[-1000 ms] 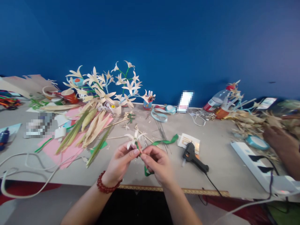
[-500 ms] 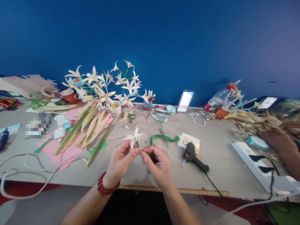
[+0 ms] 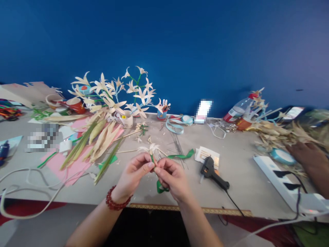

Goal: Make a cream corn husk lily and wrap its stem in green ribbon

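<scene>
At twelve o'clock from fingers (image 3: 149, 166) | white flower (image 3: 153, 148), axis eleven-to-five | left hand (image 3: 135, 172) pinches stem (image 3: 152, 159), right hand (image 3: 174, 178) pinches ribbon (image 3: 159, 188), equally near

Illumination is moderate and diffuse from where I stand; the wall (image 3: 164, 41) reads dark blue, paling to violet beyond the right edge. Faint shadows soften the tabletop (image 3: 239, 164) near its front edge. Pixelation masks a bright screen (image 3: 203, 111) at the back edge. Wide-angle stretch and blur affect both side edges

left fingers (image 3: 147, 167): pinched | right fingers (image 3: 168, 164): curled, close beside left | forearms (image 3: 89, 221): converging
</scene>
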Demonstrator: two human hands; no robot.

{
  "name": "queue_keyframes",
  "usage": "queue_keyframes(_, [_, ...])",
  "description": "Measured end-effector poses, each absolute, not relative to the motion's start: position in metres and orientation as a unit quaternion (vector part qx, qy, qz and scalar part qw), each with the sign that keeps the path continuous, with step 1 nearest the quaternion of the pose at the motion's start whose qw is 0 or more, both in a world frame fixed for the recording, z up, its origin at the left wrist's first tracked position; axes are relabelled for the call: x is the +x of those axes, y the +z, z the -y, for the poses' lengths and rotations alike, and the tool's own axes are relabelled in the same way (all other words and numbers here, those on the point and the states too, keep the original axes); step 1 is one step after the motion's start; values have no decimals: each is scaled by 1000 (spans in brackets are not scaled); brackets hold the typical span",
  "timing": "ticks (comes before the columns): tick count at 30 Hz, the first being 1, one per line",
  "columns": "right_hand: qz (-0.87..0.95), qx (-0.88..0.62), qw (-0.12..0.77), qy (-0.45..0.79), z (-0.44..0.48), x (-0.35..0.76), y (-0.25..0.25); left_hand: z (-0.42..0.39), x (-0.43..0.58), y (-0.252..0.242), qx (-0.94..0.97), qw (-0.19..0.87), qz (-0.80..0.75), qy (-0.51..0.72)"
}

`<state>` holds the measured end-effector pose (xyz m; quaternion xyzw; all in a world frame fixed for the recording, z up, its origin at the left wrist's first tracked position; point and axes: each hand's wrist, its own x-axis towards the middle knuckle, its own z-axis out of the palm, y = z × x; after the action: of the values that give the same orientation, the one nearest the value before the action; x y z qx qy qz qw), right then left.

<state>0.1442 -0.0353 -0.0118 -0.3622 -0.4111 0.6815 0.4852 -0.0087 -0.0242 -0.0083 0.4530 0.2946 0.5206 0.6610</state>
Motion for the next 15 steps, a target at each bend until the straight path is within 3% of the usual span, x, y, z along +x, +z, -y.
queue_keyframes(6, [547,-441,519,486,42,142,-2,27,-10,-12,472,605,-346,540])
queue_keyframes(11, [526,-401,495,563,39,144,0,27,-12,-9,488,612,-343,519])
queue_keyframes(15, [558,-411,492,527,40,147,0,27,-16,-12,534,563,-368,513])
